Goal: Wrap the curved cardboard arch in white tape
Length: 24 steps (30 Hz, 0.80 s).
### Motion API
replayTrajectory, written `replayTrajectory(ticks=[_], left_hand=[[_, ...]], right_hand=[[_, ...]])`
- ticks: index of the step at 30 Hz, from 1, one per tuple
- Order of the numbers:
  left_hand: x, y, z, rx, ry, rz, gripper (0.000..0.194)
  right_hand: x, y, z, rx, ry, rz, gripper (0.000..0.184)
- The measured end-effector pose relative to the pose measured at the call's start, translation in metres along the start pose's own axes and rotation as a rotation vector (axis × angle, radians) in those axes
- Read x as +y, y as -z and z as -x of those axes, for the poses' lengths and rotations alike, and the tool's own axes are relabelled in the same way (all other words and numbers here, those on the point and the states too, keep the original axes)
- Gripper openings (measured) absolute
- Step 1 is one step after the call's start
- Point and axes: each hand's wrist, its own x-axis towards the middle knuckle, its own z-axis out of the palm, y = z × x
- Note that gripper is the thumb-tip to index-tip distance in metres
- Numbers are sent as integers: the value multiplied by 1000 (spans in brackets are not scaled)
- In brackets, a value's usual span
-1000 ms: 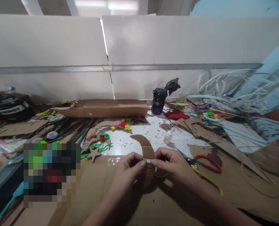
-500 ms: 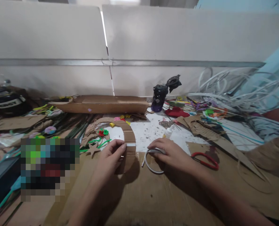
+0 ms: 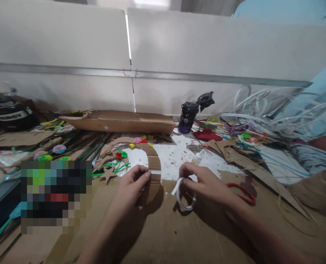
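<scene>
My left hand [image 3: 137, 185] pinches the edge of a curved cardboard ring [image 3: 154, 161], its thumb beside a short white strip [image 3: 154, 172] lying across the ring. A thin roll of white tape [image 3: 185, 208] hangs from the fingers of my right hand [image 3: 198, 181], its short loose end sticking out to the left. The ring carries small pink, red and yellow flowers [image 3: 141, 140] at its top. Red and green flowers [image 3: 121, 154] and a cardboard star [image 3: 108, 175] sit on its left side. Its lower part is partly behind my left hand.
Red-handled scissors [image 3: 242, 192] lie right of my right forearm, and a white glue bottle [image 3: 198, 157] is behind that hand. Farther back are a long cardboard tray [image 3: 121, 126], a dark bottle [image 3: 187, 117] and coiled white strips [image 3: 278, 106]. A pixelated patch covers the left.
My right hand has turned and lifted the tape roll, so its ring now faces me more and its loose end shows wider. My left hand stays on the cardboard ring. The view has shifted slightly.
</scene>
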Motion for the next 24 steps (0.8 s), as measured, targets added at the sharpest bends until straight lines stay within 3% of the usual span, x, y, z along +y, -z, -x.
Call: replayTrajectory(ticks=[7,10,16,24], left_hand=[[-8,2,-5,-47,-33,-36,27],[-12,0,-7,-37,-22,13,29],[-20,1,-9,-49,0,91,33],[-27,1,-11,-44,-44,81,27]], right_hand=[[-10,7,5,-36,63,-202,25],[-12,3,6,-27,59,-236,22],[-17,-4,4,84,-19,-145,17],[-19,-8,3,185,52,-67,9]])
